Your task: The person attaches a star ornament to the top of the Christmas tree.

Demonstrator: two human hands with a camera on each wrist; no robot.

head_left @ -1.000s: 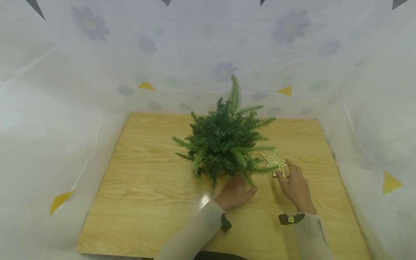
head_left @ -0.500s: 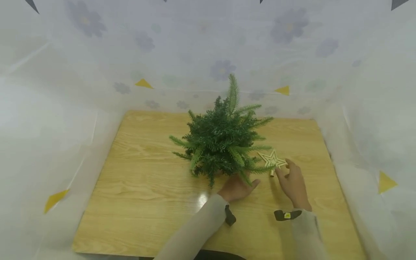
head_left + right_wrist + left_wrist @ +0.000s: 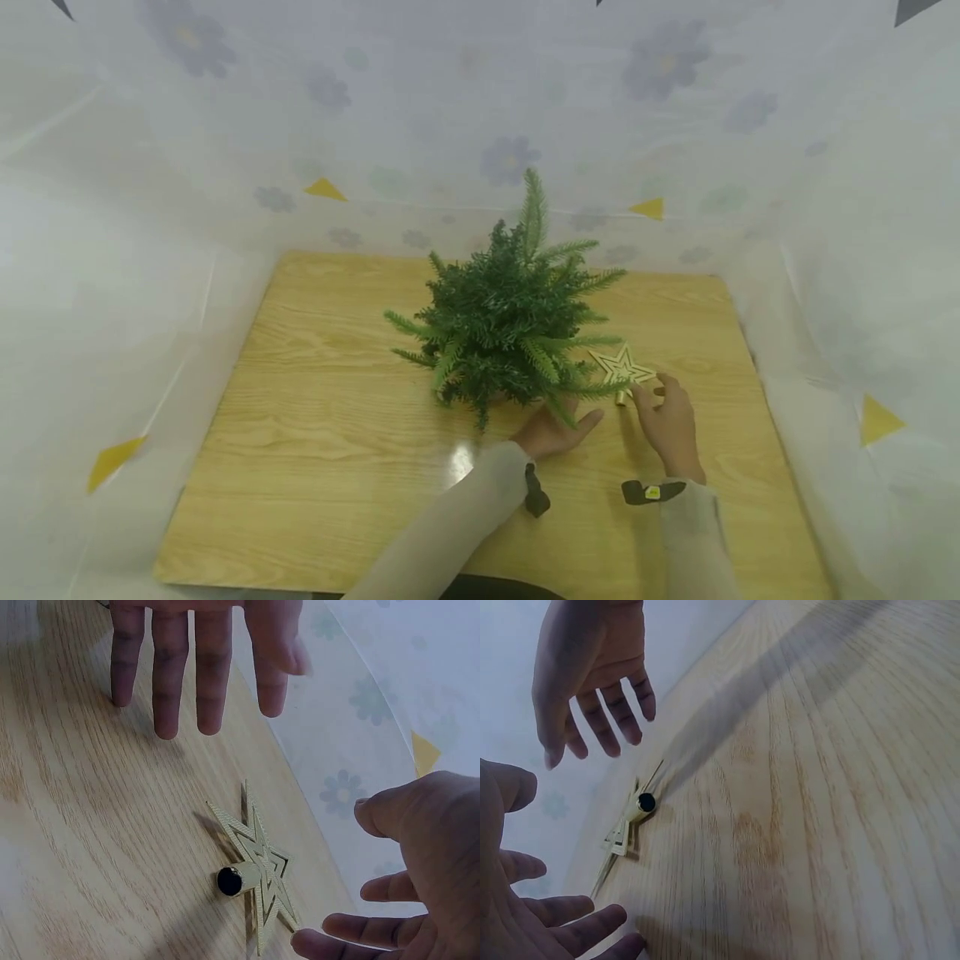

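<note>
While the tree (image 3: 504,317) partly hides the star (image 3: 622,367), left grip (image 3: 551,431) is spread, right grip (image 3: 671,421) likewise.

A bushy artificial fir tree (image 3: 491,312) is dark green, with lighter yellow-green sprigs (image 3: 534,212). The flat, five-pointed gold star (image 3: 622,367) is patterned with nested star outlines; its short round gold tube (image 3: 244,877) shows a black end. The rectangular wooden table (image 3: 300,433) is honey-yellow with streaky grain. White sheeting (image 3: 420,92) carries faded lilac flowers (image 3: 666,62), pale green blotches (image 3: 392,181) and yellow triangles (image 3: 114,462). Pale grey-beige sleeves (image 3: 442,533) meet black wristbands (image 3: 536,493), one marked yellow.
</note>
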